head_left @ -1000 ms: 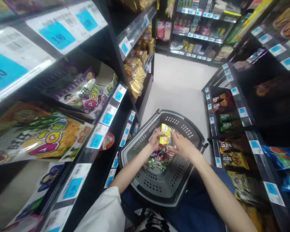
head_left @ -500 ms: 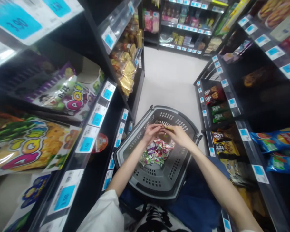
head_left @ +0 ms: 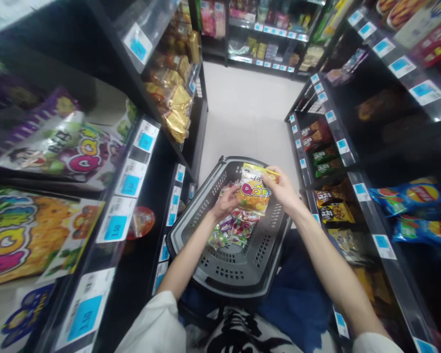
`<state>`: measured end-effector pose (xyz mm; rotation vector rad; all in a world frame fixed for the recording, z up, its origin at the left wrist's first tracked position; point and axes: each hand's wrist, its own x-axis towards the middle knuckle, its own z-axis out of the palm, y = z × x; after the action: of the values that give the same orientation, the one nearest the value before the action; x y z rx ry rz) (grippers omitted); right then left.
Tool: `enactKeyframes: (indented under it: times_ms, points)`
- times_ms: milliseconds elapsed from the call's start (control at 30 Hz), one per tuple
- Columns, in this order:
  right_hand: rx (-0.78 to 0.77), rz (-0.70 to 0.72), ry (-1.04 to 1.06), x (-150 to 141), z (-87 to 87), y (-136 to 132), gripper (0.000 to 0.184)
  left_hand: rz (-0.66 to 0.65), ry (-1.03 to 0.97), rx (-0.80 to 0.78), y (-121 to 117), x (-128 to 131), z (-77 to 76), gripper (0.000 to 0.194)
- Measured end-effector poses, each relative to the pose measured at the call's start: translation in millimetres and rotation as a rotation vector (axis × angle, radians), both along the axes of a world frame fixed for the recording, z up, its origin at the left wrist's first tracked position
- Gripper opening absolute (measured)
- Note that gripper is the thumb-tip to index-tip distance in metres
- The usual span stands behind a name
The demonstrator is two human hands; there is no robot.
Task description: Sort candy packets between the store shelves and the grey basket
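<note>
A yellow packet of QQ gummy candy [head_left: 255, 196] is held up over the basket, its printed front facing me. My right hand [head_left: 282, 189] is closed on its upper right edge, thumb in front. At the packet's left edge my left hand [head_left: 225, 203] has curled fingers, their tips against the edge. Below both hands is a grey plastic shopping basket [head_left: 228, 284] with slotted walls. Several small colourful candy packets [head_left: 238, 228], with purple, red and green prints, lie inside it. Part of the pile is hidden by my left hand and the yellow packet.
Dark shelves with blue price tags [head_left: 128, 185] run close on the left, holding large QQ candy bags [head_left: 84, 152]. Gold-wrapped packs [head_left: 178, 105] sit farther along. Blue snack bags [head_left: 422, 191] lie on the right shelves. Pale floor [head_left: 242, 108] leads to another shelf [head_left: 268, 49].
The yellow packet has been turned upright so its front shows. My right hand has moved up and right, my left hand slightly down and left. The view has shifted a little to the right.
</note>
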<state>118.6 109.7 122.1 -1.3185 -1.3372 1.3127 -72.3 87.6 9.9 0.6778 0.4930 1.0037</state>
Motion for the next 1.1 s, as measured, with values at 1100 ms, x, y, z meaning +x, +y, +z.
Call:
enactKeyframes:
  times_ms: [1100]
  points:
    - [0.035, 0.07, -0.103, -42, 0.9, 20, 0.048, 0.248, 0.057, -0.08, -2, -6, -0.6, 0.042]
